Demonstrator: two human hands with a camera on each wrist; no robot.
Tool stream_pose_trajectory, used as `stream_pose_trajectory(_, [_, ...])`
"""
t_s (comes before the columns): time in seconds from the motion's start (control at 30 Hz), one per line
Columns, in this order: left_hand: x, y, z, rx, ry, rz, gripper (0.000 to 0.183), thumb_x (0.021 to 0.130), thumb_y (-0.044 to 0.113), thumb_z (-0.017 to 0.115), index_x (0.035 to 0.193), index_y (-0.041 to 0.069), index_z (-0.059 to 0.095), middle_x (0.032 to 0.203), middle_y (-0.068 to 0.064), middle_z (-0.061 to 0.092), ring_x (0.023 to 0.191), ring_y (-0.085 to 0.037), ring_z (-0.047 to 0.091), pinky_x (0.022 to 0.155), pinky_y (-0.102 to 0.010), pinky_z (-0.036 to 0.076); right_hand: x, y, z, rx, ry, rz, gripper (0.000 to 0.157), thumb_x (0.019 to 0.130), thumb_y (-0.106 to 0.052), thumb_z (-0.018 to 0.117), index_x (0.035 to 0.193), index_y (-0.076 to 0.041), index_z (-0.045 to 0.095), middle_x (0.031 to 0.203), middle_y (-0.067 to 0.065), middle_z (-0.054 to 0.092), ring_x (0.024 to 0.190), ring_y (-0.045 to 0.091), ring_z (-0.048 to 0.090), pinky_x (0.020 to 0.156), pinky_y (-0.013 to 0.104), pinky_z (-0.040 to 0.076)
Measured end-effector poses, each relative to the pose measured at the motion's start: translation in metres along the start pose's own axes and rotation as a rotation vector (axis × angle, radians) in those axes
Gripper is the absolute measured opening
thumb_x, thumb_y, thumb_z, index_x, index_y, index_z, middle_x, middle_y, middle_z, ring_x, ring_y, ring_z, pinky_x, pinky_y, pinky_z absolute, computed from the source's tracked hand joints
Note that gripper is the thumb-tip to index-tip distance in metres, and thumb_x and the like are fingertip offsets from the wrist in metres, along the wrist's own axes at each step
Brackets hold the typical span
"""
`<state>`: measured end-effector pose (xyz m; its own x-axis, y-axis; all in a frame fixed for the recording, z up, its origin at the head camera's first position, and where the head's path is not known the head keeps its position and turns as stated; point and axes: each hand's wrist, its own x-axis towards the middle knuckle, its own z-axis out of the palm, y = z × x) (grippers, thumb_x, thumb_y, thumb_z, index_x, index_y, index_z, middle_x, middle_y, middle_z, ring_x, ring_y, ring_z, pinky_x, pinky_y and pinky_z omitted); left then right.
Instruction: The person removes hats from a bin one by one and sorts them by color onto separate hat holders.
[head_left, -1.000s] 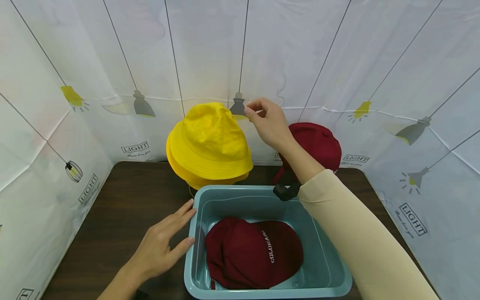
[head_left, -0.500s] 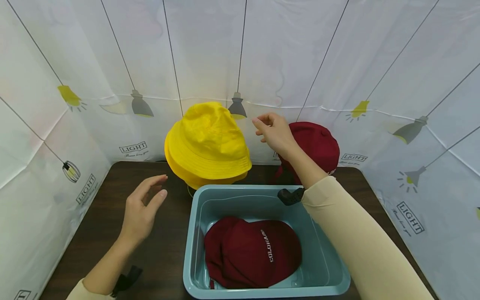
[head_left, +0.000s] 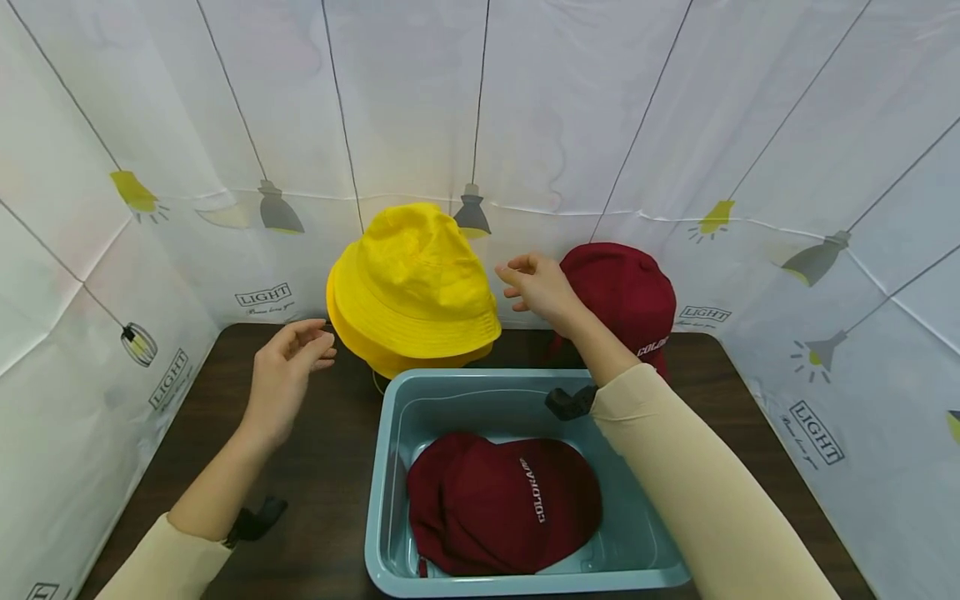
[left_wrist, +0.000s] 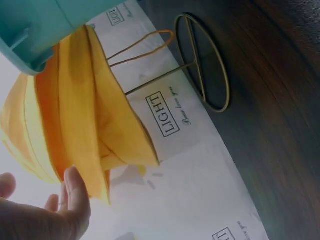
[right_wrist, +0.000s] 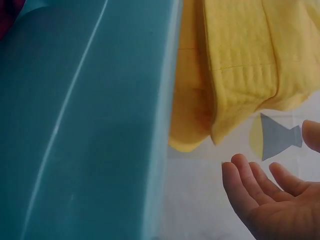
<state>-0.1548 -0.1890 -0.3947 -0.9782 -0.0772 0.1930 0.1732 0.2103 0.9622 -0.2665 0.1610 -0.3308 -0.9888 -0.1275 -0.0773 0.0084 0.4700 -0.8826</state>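
Two yellow bucket hats (head_left: pixel 420 283), one over the other, perch on a wire stand (left_wrist: pixel 155 81) at the back of the table. My left hand (head_left: pixel 281 367) is raised off the left side of the hats, fingers loosely bent and holding nothing. On their other side, my right hand (head_left: pixel 543 287) hovers with relaxed fingers and a gap to the brim. In the left wrist view the left fingertips (left_wrist: pixel 75 177) overlap the lower hat edge. The right wrist view shows the right fingers (right_wrist: pixel 235 180) spread apart below the brim.
A blue-green plastic bin (head_left: pixel 378 467) stands in front of the hats, with a dark red cap (head_left: pixel 502 500) inside. Another dark red cap (head_left: pixel 622 283) sits at the back right, partly behind my right forearm. A printed white curtain (head_left: pixel 420 100) hangs behind the dark wooden table (head_left: pixel 322 500).
My left hand has left the bin's left rim and risen toward the yellow hats' left side. My right hand has come down along their right side.
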Motion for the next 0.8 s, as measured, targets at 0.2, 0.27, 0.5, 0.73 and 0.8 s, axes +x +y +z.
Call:
stream_pose_trajectory(0.2, [0.011,0.004,-0.001,-0.217,-0.055,-0.139,0.052,0.107,0.029,0.062,0.14,-0.01,0.052,0.118,-0.012,0.066,0.088,-0.013,0.07,0.086,-0.027,0.061,0.003,0.009,0.005,0.026,-0.03,0.021,0.062,0.105,-0.042,0.062,0.146,0.003,0.05,0.142,0.019,0.058,0.116,0.036,0.067,0.092,0.045,0.061])
stream_pose_trajectory(0.27, [0.013,0.005,-0.001,-0.234,-0.077,-0.168,0.054,0.107,0.03,0.061,0.141,-0.01,0.05,0.118,-0.013,0.066,0.088,-0.013,0.071,0.086,-0.027,0.061,0.004,0.012,0.007,0.032,-0.046,0.028,0.062,0.106,-0.041,0.061,0.147,0.004,0.049,0.143,0.021,0.057,0.114,0.035,0.068,0.092,0.046,0.061])
stream_pose_trajectory(0.5, [0.022,0.007,0.001,-0.313,-0.127,-0.238,0.047,0.109,0.023,0.056,0.142,-0.01,0.047,0.11,-0.008,0.067,0.089,-0.016,0.073,0.087,-0.029,0.061,0.006,0.019,0.012,0.053,-0.103,0.05,0.058,0.108,-0.038,0.058,0.146,0.004,0.051,0.137,0.023,0.058,0.115,0.036,0.066,0.094,0.047,0.06])
stream_pose_trajectory(0.73, [0.032,0.005,0.01,-0.449,-0.137,-0.304,0.031,0.107,0.016,0.061,0.13,-0.004,0.054,0.101,-0.007,0.071,0.082,-0.017,0.073,0.086,-0.03,0.062,0.006,0.021,0.012,0.155,-0.152,0.077,0.051,0.109,-0.03,0.057,0.145,0.005,0.052,0.132,0.021,0.061,0.117,0.037,0.066,0.098,0.046,0.058])
stream_pose_trajectory(0.8, [0.034,0.005,0.012,-0.468,-0.139,-0.317,0.029,0.107,0.014,0.061,0.129,-0.003,0.054,0.101,-0.007,0.07,0.081,-0.017,0.073,0.085,-0.03,0.062,0.006,0.021,0.011,0.222,-0.173,0.107,0.047,0.109,-0.027,0.056,0.144,0.006,0.054,0.133,0.02,0.061,0.118,0.036,0.065,0.101,0.044,0.057])
